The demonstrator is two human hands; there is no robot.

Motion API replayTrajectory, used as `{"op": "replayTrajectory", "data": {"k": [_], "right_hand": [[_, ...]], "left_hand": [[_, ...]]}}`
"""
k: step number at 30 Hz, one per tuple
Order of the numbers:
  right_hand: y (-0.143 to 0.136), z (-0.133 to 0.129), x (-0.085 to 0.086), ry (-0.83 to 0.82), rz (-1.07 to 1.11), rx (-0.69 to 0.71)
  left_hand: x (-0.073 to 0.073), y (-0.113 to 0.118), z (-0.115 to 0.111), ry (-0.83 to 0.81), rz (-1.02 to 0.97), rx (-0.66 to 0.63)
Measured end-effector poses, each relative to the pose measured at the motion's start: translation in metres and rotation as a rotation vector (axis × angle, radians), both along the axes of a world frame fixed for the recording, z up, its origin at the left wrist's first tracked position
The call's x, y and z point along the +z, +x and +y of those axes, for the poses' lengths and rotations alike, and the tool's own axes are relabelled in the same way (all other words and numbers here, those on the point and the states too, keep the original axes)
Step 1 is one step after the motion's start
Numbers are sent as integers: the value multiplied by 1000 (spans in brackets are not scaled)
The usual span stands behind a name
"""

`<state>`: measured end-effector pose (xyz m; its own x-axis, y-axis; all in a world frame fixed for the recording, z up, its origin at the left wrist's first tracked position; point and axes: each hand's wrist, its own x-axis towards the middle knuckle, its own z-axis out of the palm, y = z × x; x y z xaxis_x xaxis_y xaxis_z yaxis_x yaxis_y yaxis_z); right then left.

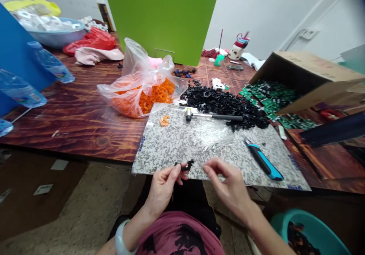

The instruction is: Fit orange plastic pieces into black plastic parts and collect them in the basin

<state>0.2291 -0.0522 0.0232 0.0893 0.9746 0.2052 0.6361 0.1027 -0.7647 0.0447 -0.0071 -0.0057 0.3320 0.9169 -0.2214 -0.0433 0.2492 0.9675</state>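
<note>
My left hand [167, 182] pinches a small black plastic part [187, 166] between thumb and fingers at the front edge of the speckled board [168, 148]. To its right, my right hand [226, 180] has thumb and forefinger pressed together, apart from the part; whatever sits between those fingertips, if anything, is too small to make out. Beyond the hands lies a spread of thin clear plastic pieces [212, 133]. A small hammer [216, 116] rests behind them, beside a heap of black plastic parts [222, 101]. An orange piece [164, 120] lies on the board's left side.
A blue-and-black cutter [265, 161] lies on the board's right. An open plastic bag [131, 91] of orange parts stands back left. A tipped cardboard box [308, 72] spills green-and-white pieces [268, 95]. Below right is a teal tub [313, 224]; a green panel [162, 19] stands behind.
</note>
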Motion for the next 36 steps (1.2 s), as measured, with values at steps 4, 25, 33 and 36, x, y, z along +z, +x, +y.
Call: {"op": "replayTrajectory", "data": {"k": [4,25,33,36], "right_hand": [[-44,-2,-7,83,82,59],[-56,8,-11,221,-17,47],[-59,8,-10,197,19,35],[-61,8,-8,173,36,15]], "left_hand": [[3,1,-3,81,41,16],[0,-1,-6,89,5,43],[3,-4,-5,124,38,56],[4,-5,-5,140,57,55]]}}
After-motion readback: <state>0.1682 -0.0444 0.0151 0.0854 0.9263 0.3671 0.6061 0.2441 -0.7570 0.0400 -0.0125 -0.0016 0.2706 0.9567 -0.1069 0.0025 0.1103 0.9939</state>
